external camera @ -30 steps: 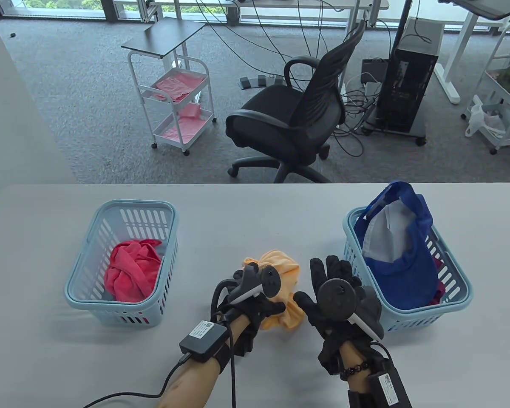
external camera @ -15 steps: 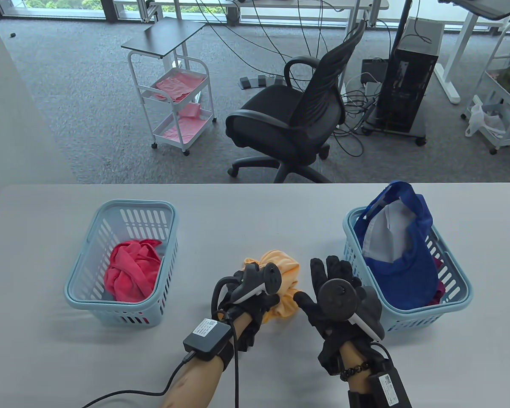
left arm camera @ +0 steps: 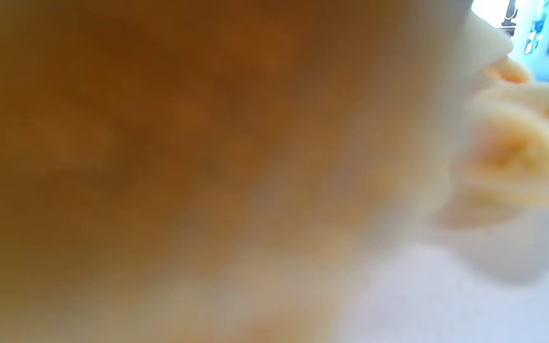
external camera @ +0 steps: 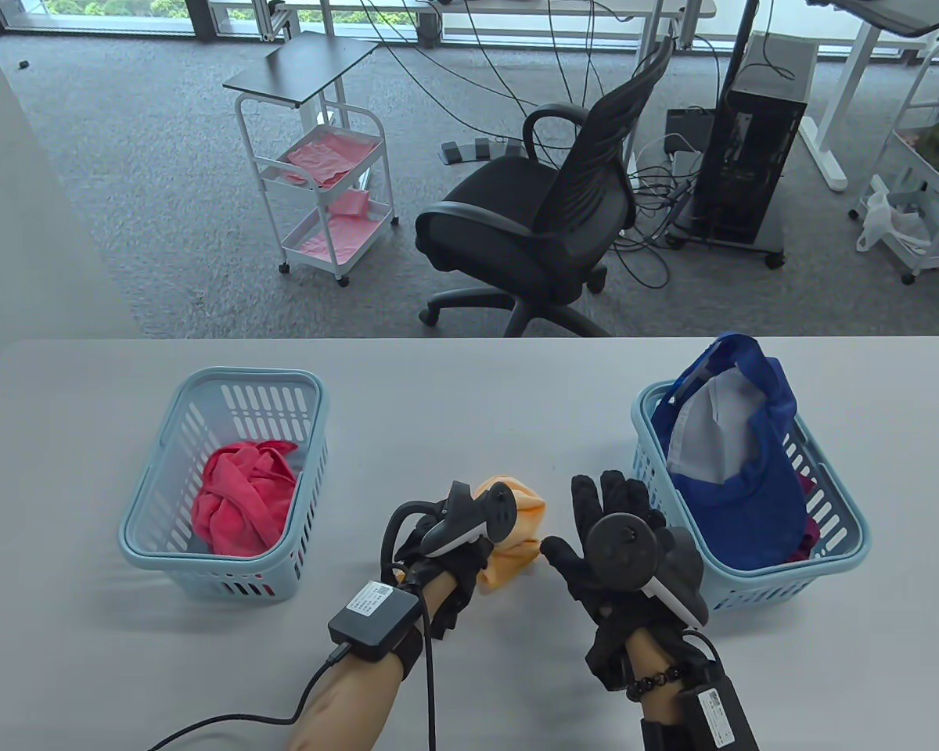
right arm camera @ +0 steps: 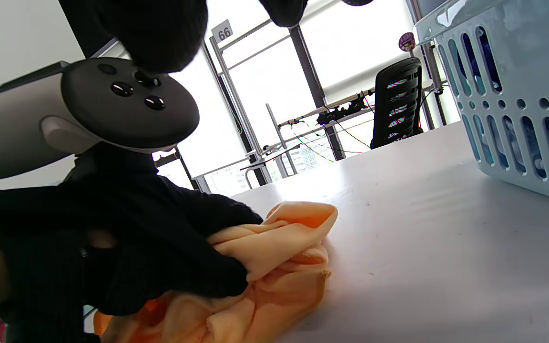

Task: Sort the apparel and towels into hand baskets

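Table view: the left hand [external camera: 458, 547] has bunched the orange towel [external camera: 516, 526] smaller (grip secure), ready for a basket; right hand [external camera: 618, 547] hovers spread wide

Left hand [right arm camera: 127, 247] gripping orange cloth [right arm camera: 274, 267] on table [right arm camera: 422, 214], apparently bunched, basket [right arm camera: 517, 109] right
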{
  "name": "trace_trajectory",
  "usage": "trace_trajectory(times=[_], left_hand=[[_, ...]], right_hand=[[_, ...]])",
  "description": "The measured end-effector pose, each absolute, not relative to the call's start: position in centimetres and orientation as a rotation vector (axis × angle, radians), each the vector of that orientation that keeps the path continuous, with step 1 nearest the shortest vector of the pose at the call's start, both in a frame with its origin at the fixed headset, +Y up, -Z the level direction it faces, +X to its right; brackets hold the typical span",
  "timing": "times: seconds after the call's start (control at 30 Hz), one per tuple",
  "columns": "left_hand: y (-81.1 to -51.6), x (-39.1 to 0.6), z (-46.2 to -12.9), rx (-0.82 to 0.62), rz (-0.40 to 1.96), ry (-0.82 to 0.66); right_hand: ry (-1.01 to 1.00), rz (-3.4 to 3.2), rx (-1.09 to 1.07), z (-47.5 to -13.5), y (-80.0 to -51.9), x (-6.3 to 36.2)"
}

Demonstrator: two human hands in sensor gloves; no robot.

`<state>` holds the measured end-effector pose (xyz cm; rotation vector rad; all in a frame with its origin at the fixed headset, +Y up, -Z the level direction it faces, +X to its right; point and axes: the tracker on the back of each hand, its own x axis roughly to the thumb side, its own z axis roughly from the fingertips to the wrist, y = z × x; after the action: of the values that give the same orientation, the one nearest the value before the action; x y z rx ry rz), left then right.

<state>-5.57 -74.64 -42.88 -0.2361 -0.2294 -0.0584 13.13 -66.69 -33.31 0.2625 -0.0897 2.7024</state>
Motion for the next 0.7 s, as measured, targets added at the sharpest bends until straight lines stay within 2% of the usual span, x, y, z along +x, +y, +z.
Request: trace_trajectory(times=[0.17,0.57,0.7], left_hand=[[-72.3,-6.6,-42.7,-0.190,-0.047,-0.209],[-61.0,-11.0,-40.7,-0.010,0.076,-0.152],[-58.2,-12.8,-40.0,0.030,0.107,-0.126]], right_hand=[[-0.095,2.699,0.260,-33.3,-66.7,13.2],[-0.097,2.703,0.268,-33.3,-66.7,12.9],[-0.095,2.708,0.269,-33.2,-66.7,12.8]])
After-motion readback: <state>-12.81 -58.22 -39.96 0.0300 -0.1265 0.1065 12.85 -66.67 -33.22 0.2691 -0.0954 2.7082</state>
